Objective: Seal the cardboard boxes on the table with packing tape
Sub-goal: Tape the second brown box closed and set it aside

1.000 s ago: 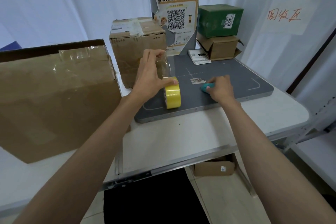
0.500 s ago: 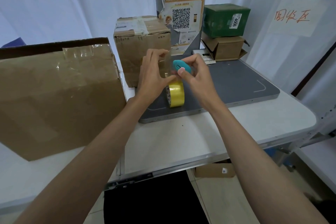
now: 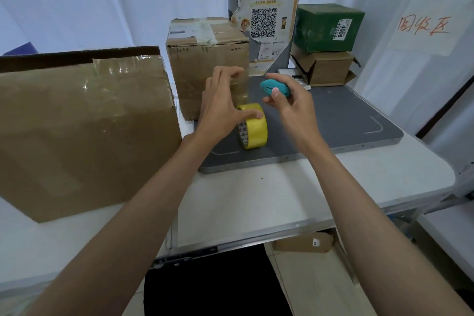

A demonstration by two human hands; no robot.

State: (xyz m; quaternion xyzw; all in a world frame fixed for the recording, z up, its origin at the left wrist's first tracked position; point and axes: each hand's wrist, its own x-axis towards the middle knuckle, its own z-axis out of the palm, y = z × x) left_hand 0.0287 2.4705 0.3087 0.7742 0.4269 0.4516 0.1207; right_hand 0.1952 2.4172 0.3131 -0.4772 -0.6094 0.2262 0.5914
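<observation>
White curtains are seen behind a white bench, on which a dark grey scale platform is laid at the far right. On that platform a roll of yellow packing tape is stood on its edge, near the platform's left corner. The roll is steadied by the left hand, whose thumb is pressed on top of it while the fingertips are raised above and pinched on a drawn-out strip of clear tape; this grip is thus closed on the tape. Just to the right, the right hand is held above the platform, and a small teal cutter is pinched in its grip between thumb and fingers, close to the strip but apart from it.

A large cardboard box with clear tape already across its upper face is set at the near left of the bench. A smaller brown box, bearing old labels and tape, is placed behind the left hand. At the far right a green box is stacked on an open brown carton. An orange notice with a QR code is fixed to a grey post between them. A sheet with red handwriting is hung on the right curtain.
</observation>
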